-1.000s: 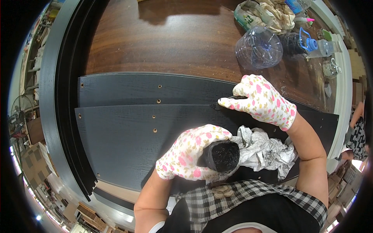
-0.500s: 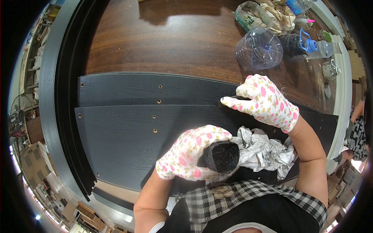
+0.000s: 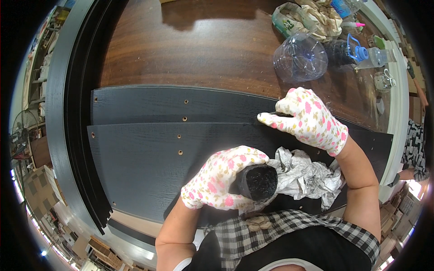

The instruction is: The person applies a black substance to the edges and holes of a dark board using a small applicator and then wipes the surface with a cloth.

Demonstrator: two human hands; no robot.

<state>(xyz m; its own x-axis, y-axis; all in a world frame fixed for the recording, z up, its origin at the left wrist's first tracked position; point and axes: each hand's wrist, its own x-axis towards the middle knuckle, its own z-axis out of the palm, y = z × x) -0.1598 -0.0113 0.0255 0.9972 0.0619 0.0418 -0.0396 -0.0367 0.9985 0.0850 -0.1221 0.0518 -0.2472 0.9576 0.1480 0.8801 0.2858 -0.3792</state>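
Observation:
My left hand (image 3: pixel 221 179), in a white glove with pink flowers, is wrapped round a small dark cup (image 3: pixel 261 182) with black stuff inside. Its open mouth faces me. Beside the cup lies a crumpled white and grey rag (image 3: pixel 309 178). My right hand (image 3: pixel 307 116), gloved alike, is pinched over the far part of the boards; what its fingers hold, if anything, is hidden but for a dark bit at the tips. Below the hands are two overlapping black wood-grained boards, a nearer one (image 3: pixel 135 167) and a farther one (image 3: pixel 140 103), with small brass-ringed holes.
The boards lie on a brown wooden table (image 3: pixel 203 54). Long black frame pieces (image 3: pixel 81 81) run along the left. At the back right stand a large clear plastic bottle (image 3: pixel 300 58), a blue-handled jug (image 3: pixel 343 53) and crumpled paper (image 3: pixel 323 20). Another person (image 3: pixel 413 149) is at the far right.
My hands stay almost where they were, with the cup still in the left. At the far right the other person has shifted position.

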